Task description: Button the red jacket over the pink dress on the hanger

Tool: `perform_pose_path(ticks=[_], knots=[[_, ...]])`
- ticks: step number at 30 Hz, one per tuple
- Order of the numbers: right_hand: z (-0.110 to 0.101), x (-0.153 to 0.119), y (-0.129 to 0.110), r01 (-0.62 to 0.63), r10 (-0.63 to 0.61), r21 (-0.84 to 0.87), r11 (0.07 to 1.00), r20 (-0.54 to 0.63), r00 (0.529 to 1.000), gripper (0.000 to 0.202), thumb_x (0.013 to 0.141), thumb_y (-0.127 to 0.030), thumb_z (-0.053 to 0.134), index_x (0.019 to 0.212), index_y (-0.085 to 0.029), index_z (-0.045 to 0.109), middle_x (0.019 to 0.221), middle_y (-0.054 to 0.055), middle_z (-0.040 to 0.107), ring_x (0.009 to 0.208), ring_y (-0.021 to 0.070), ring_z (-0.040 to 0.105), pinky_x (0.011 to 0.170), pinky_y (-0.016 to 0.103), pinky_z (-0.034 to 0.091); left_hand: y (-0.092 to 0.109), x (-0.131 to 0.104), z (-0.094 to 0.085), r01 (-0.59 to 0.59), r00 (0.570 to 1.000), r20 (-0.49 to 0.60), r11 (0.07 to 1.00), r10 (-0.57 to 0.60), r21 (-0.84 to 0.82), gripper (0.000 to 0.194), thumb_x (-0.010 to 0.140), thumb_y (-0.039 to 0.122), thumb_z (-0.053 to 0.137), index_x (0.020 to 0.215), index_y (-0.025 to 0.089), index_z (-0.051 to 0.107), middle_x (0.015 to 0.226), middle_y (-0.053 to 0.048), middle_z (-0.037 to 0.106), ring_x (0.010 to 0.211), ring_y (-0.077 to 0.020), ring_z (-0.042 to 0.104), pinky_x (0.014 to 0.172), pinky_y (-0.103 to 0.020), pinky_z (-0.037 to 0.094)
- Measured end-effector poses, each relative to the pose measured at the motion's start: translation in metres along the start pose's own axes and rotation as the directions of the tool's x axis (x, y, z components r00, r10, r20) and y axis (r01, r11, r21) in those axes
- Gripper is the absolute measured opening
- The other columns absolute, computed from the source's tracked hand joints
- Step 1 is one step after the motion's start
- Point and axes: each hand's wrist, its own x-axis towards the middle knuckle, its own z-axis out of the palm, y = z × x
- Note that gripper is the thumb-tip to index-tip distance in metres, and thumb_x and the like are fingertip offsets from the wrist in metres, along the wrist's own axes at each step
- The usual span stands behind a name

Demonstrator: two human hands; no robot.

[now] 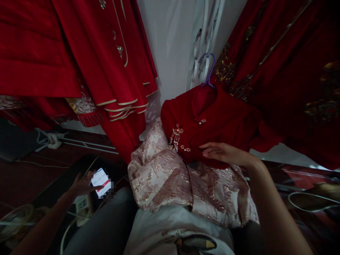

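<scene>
My left hand point(82, 185) is at the left edge of a lit phone point(100, 181), low on the left. Its thumb lies across the screen, and the other fingers are by the near edge. My right hand point(221, 153) rests on a red jacket point(207, 131), fingers stretched out and nearly flat, holding nothing. Beaded flower ornaments decorate the jacket's front, and a purple hanger point(209, 72) sticks out of its collar. Across my lap spreads a pinkish brocade garment point(162, 177) with a metallic sheen, partly under the jacket.
Red garments with pale piping point(106, 71) hang at the left. More red clothing with gold ornaments point(278, 81) hangs at the right. White hangers point(199, 60) stand against the wall. A power strip point(83, 204) and cables lie beside my left leg.
</scene>
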Motion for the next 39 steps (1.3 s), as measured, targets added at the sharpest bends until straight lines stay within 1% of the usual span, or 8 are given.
perform_pose_path(ticks=[3,8,13,16,20,24,31,39], knots=[[0.0,0.001,0.002,0.008,-0.008,-0.007,1.0,0.001,1.0,0.054,0.081,-0.049,0.056,0.127,-0.021,0.052,0.11,0.009,0.066,0.104,0.021,0.061,0.096,0.038,0.045,0.0,0.003,0.0,0.038,0.998,0.051,0.999,-0.039,0.032,0.111,0.06,0.079,0.046,0.142,0.006,0.029,0.138,-0.024,0.044,0.13,-0.037,0.039,0.111,-0.055,0.002],[0.0,0.002,0.007,0.026,-0.026,-0.015,1.0,0.001,1.0,0.054,0.081,-0.049,0.056,0.126,-0.02,0.052,0.11,0.009,0.065,0.105,0.0207,0.061,0.096,0.037,0.046,0.003,0.005,-0.002,0.041,0.993,0.109,0.997,-0.048,0.066,0.11,0.059,0.08,0.046,0.14,0.005,0.036,0.138,-0.025,0.044,0.127,-0.0386,0.042,0.11,-0.056,0.005],[0.0,0.003,0.01,0.017,-0.017,0.003,1.0,-0.008,1.0,0.053,0.082,-0.05,0.056,0.126,-0.022,0.052,0.111,0.008,0.066,0.104,0.0205,0.061,0.097,0.038,0.046,0.003,0.0,-0.001,-0.004,1.0,0.007,0.998,0.003,0.062,0.113,0.061,0.079,0.046,0.145,0.006,0.026,0.141,-0.025,0.041,0.129,-0.0375,0.041,0.111,-0.053,0.001],[0.0,0.003,0.01,0.019,-0.018,0.011,1.0,-0.006,1.0,0.054,0.081,-0.05,0.056,0.126,-0.021,0.051,0.111,0.008,0.065,0.106,0.0208,0.06,0.098,0.038,0.045,0.002,-0.003,0.002,-0.036,0.999,-0.013,0.996,0.037,0.077,0.113,0.06,0.079,0.046,0.144,0.006,0.028,0.142,-0.025,0.039,0.13,-0.0371,0.04,0.112,-0.052,0.001],[0.0,0.003,0.01,0.025,-0.025,0.002,1.0,-0.003,1.0,0.053,0.081,-0.048,0.056,0.125,-0.019,0.051,0.111,0.009,0.066,0.105,0.0209,0.061,0.097,0.037,0.046,0.0,-0.003,0.006,-0.07,0.998,0.004,0.995,0.07,0.073,0.107,0.06,0.08,0.047,0.138,0.007,0.038,0.133,-0.024,0.05,0.125,-0.0355,0.047,0.112,-0.051,0.0],[-0.001,0.002,0.01,0.029,-0.029,0.002,1.0,-0.006,1.0,0.054,0.081,-0.047,0.056,0.126,-0.017,0.051,0.111,0.01,0.066,0.104,0.0208,0.061,0.095,0.036,0.047,0.0,-0.005,0.006,-0.113,0.994,-0.002,0.992,0.113,0.056,0.094,0.064,0.078,0.047,0.13,0.011,0.045,0.11,-0.017,0.065,0.108,-0.0309,0.06,0.113,-0.048,0.001],[0.0,0.003,0.009,0.023,-0.023,0.01,1.0,-0.002,1.0,0.055,0.081,-0.048,0.056,0.126,-0.017,0.051,0.11,0.011,0.065,0.105,0.0216,0.061,0.095,0.037,0.046,0.004,-0.004,0.002,-0.089,0.996,0.03,0.995,0.088,0.037,0.09,0.066,0.077,0.046,0.13,0.014,0.043,0.114,-0.015,0.063,0.109,-0.0303,0.059,0.113,-0.047,0.0],[-0.001,0.002,0.007,-0.002,0.002,0.016,1.0,-0.004,1.0,0.057,0.08,-0.048,0.056,0.127,-0.017,0.05,0.111,0.011,0.065,0.105,0.021,0.061,0.096,0.036,0.045,0.004,-0.002,0.005,-0.082,0.996,0.033,0.995,0.08,0.062,0.098,0.063,0.077,0.047,0.134,0.01,0.042,0.119,-0.018,0.061,0.111,-0.0334,0.058,0.113,-0.048,0.0]])
